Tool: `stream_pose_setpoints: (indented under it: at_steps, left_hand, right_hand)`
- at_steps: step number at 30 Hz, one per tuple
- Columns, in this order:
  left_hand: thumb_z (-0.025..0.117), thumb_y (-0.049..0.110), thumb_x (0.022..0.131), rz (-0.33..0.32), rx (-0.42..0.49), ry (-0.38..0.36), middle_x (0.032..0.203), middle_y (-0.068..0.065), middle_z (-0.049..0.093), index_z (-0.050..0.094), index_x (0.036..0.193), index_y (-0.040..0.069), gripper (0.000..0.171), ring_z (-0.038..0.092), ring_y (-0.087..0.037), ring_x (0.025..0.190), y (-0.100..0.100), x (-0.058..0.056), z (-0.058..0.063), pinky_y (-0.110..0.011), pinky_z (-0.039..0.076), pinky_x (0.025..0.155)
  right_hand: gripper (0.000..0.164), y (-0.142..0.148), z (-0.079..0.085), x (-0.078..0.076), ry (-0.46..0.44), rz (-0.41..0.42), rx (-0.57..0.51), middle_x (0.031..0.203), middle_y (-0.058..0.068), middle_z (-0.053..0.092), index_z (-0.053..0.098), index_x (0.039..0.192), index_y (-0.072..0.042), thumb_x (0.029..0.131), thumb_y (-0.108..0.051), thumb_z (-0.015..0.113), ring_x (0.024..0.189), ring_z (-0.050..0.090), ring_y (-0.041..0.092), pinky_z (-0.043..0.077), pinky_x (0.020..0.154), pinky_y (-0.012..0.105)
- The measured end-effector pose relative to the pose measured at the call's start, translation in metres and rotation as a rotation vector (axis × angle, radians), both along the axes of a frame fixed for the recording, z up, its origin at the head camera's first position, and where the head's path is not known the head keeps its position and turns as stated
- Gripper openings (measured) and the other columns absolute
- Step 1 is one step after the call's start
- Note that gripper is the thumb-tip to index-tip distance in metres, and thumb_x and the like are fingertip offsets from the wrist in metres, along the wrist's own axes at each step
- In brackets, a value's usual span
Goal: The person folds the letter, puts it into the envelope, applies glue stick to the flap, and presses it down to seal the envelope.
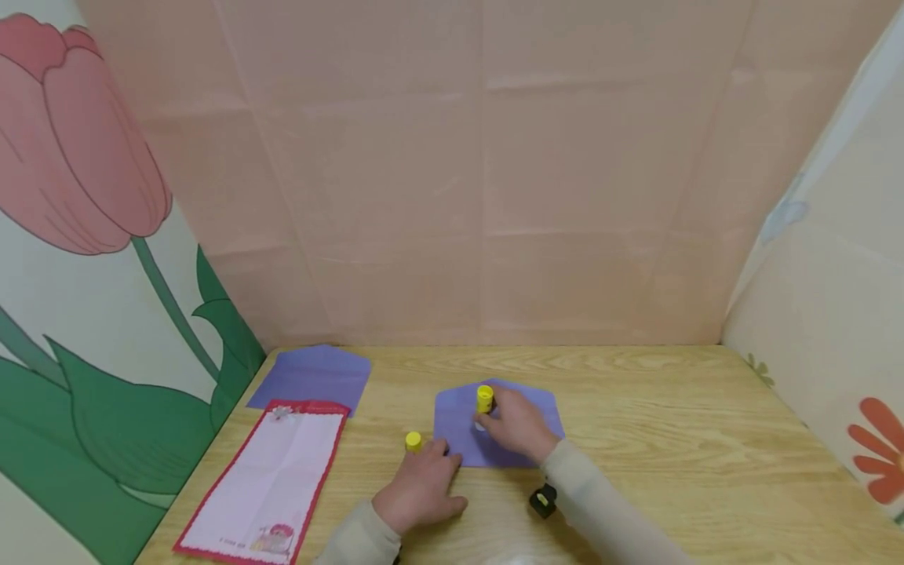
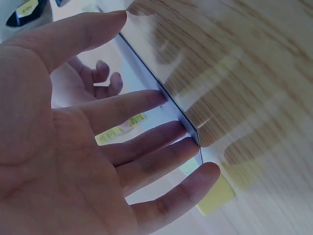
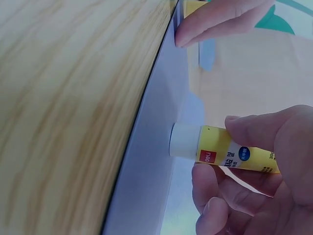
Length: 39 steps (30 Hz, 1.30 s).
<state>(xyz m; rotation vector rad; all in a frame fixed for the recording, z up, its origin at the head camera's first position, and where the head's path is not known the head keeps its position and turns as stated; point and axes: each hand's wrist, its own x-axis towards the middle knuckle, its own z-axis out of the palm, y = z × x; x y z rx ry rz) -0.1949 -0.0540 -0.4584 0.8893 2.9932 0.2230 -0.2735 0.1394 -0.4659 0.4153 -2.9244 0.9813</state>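
My right hand (image 1: 519,424) grips a yellow glue stick (image 1: 484,399), its white end down against a purple envelope (image 1: 494,453) on the table. In the right wrist view the thumb and fingers are curled round the glue stick (image 3: 234,149), whose tip touches the purple paper (image 3: 151,122). My left hand (image 1: 422,486) lies with fingers extended, fingertips on the envelope's left edge, as the left wrist view shows the hand (image 2: 88,142) too. A yellow cap (image 1: 413,441) stands on the table just beyond the left fingers.
At the left of the wooden table (image 1: 671,439) lies a white sheet with a red border (image 1: 264,479). Its top overlaps a second purple envelope (image 1: 314,374). A pinkish cloth (image 1: 480,173) hangs behind the table; a tulip-printed panel (image 1: 92,149) stands at the left.
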Motion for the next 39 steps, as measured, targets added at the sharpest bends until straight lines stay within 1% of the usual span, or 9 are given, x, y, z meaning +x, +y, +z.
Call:
stream_pose_setpoints:
  at_steps: [7, 11, 16, 21, 27, 30, 33, 39]
  left_hand:
    - [0.079, 0.045, 0.077, 0.01, -0.007, -0.043, 0.103, -0.004, 0.057, 0.069, 0.123, 0.008, 0.06, 0.057, -0.018, 0.094, 0.0, -0.002, 0.002, -0.041, 0.051, 0.075]
    - [0.079, 0.045, 0.078, 0.007, -0.006, -0.045, 0.102, -0.004, 0.057, 0.068, 0.123, 0.008, 0.059, 0.055, -0.017, 0.093, 0.0, -0.002, 0.002, -0.04, 0.051, 0.074]
    - [0.079, 0.045, 0.078, 0.004, -0.005, -0.052, 0.102, -0.004, 0.056, 0.068, 0.123, 0.008, 0.059, 0.055, -0.017, 0.092, 0.0, -0.002, 0.001, -0.039, 0.05, 0.072]
    - [0.077, 0.046, 0.08, 0.011, 0.003, -0.081, 0.106, -0.004, 0.057, 0.067, 0.127, 0.008, 0.06, 0.055, -0.017, 0.095, 0.001, -0.002, 0.0, -0.039, 0.051, 0.076]
    - [0.078, 0.045, 0.079, 0.011, 0.018, -0.06, 0.104, -0.004, 0.056, 0.068, 0.126, 0.008, 0.061, 0.055, -0.017, 0.094, 0.0, -0.001, -0.001, -0.039, 0.05, 0.075]
    - [0.079, 0.044, 0.078, 0.011, 0.02, -0.05, 0.104, -0.005, 0.057, 0.067, 0.126, 0.007, 0.061, 0.055, -0.018, 0.094, -0.001, 0.0, 0.001, -0.039, 0.05, 0.075]
    - [0.078, 0.045, 0.079, 0.011, 0.018, -0.056, 0.106, -0.005, 0.057, 0.067, 0.127, 0.007, 0.062, 0.056, -0.018, 0.096, -0.001, 0.0, 0.001, -0.04, 0.05, 0.076]
    - [0.079, 0.045, 0.079, 0.013, 0.016, -0.061, 0.105, -0.005, 0.057, 0.067, 0.127, 0.008, 0.062, 0.055, -0.018, 0.096, -0.001, 0.0, 0.001, -0.039, 0.05, 0.074]
  right_hand:
    - [0.018, 0.014, 0.0, 0.001, 0.003, -0.036, 0.018, 0.082, -0.002, 0.061, 0.059, 0.089, -0.013, 0.089, -0.022, 0.075, 0.071, 0.055, 0.013, 0.047, 0.063, 0.032]
    - [0.018, 0.022, 0.002, 0.004, 0.006, -0.055, 0.028, 0.083, -0.002, 0.063, 0.061, 0.09, -0.013, 0.089, -0.024, 0.076, 0.072, 0.056, 0.013, 0.048, 0.063, 0.032]
    - [0.019, 0.029, 0.001, 0.007, 0.017, -0.072, 0.055, 0.081, -0.001, 0.063, 0.062, 0.091, -0.013, 0.088, -0.026, 0.076, 0.071, 0.056, 0.013, 0.048, 0.061, 0.034]
    - [0.02, 0.034, 0.001, 0.008, 0.021, -0.084, 0.069, 0.08, -0.002, 0.062, 0.063, 0.093, -0.012, 0.088, -0.026, 0.077, 0.069, 0.055, 0.014, 0.047, 0.059, 0.033]
    - [0.022, 0.043, 0.003, 0.009, 0.031, -0.099, 0.087, 0.078, -0.001, 0.06, 0.063, 0.093, -0.009, 0.087, -0.025, 0.077, 0.067, 0.053, 0.015, 0.045, 0.057, 0.032]
    - [0.022, 0.047, 0.004, 0.009, 0.014, -0.112, 0.092, 0.08, 0.001, 0.062, 0.063, 0.094, -0.008, 0.088, -0.025, 0.076, 0.068, 0.053, 0.015, 0.046, 0.058, 0.032]
    - [0.024, 0.053, 0.006, 0.009, -0.003, -0.126, 0.094, 0.082, 0.002, 0.063, 0.063, 0.096, -0.006, 0.088, -0.025, 0.076, 0.068, 0.054, 0.016, 0.046, 0.058, 0.033]
    - [0.027, 0.064, 0.005, 0.01, -0.007, -0.138, 0.105, 0.086, 0.004, 0.067, 0.065, 0.102, -0.005, 0.089, -0.026, 0.075, 0.072, 0.059, 0.016, 0.05, 0.061, 0.035]
